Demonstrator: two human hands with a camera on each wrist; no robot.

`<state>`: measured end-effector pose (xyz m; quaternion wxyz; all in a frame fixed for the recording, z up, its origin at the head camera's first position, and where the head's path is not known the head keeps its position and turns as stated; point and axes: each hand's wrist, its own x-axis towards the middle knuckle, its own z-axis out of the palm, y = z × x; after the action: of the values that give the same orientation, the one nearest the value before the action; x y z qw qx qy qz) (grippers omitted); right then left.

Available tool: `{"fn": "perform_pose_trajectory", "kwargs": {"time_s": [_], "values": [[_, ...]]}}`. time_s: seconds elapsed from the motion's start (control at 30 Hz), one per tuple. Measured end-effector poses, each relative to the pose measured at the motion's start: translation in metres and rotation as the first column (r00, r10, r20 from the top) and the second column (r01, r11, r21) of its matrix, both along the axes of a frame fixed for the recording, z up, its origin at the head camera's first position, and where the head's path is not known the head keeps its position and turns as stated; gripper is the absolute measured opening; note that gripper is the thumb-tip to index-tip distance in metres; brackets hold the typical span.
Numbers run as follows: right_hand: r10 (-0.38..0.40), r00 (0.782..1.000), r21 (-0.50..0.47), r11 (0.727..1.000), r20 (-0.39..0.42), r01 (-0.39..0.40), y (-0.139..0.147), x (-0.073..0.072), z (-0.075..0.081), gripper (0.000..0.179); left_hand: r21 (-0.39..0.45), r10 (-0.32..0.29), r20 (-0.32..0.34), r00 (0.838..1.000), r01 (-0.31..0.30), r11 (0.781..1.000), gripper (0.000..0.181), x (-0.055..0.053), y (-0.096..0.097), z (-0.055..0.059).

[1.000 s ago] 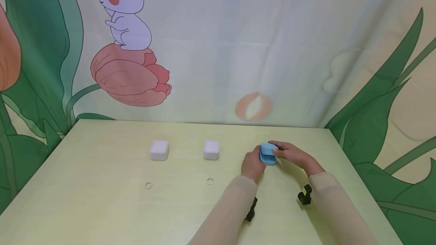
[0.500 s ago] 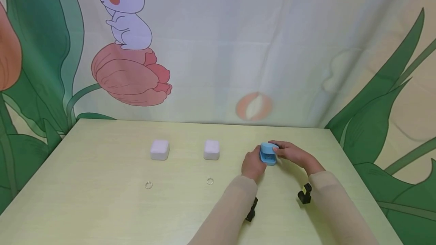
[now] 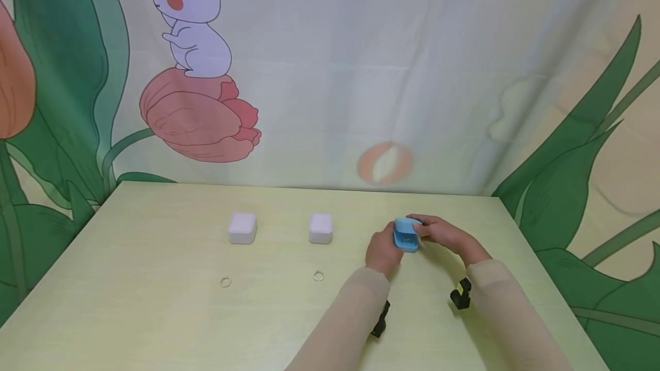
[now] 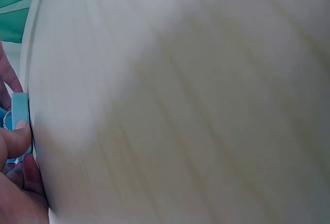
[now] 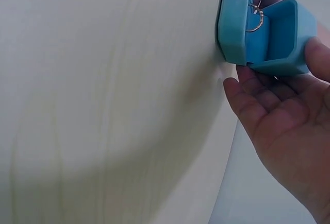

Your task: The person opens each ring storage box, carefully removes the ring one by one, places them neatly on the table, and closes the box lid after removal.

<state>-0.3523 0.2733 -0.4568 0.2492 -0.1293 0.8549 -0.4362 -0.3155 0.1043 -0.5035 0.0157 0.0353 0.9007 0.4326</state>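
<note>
A small blue ring box [image 3: 406,234] sits at the right of the table, its lid raised. Inside it a ring [image 5: 260,19] stands upright in the base, plain in the right wrist view. My left hand [image 3: 384,251] grips the base from the left, thumb on its front edge. With thumb and fingers my right hand [image 3: 442,235] pinches the lid from the right. In the left wrist view the box [image 4: 20,109] shows only at the left edge, partly hidden by fingers.
Two white ring boxes [image 3: 242,228] [image 3: 321,228], both closed, stand left of the hands. In front of each lies a loose ring [image 3: 225,282] [image 3: 318,276] on the pale table [image 3: 154,325]. A printed curtain [image 3: 309,73] hangs behind the table's far edge.
The blue box's lid has swung further up and back, showing more of the inside. Both hands have stayed in place on the box.
</note>
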Motion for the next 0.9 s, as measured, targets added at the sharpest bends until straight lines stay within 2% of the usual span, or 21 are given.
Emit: {"fn": "perform_pose_trajectory", "kwargs": {"time_s": [0.2,0.57,0.9], "values": [[0.018,1.0,-0.012,1.0,0.025,-0.018,0.002,-0.0039,-0.001,0.058,-0.009,0.004,-0.001,1.0,-0.004,1.0,0.057,0.0014,-0.0007,0.0017],[0.018,0.998,-0.025,1.0,0.057,-0.017,0.002,-0.0069,0.0008,0.057,-0.008,0.015,-0.008,1.0,-0.015,1.0,0.056,-0.0017,0.0013,-0.0028],[0.019,0.999,0.005,1.0,0.044,-0.019,0.0034,-0.0097,0.0019,0.058,-0.023,0.024,-0.005,1.0,-0.024,0.999,0.055,-0.001,0.0016,-0.0035]]}}
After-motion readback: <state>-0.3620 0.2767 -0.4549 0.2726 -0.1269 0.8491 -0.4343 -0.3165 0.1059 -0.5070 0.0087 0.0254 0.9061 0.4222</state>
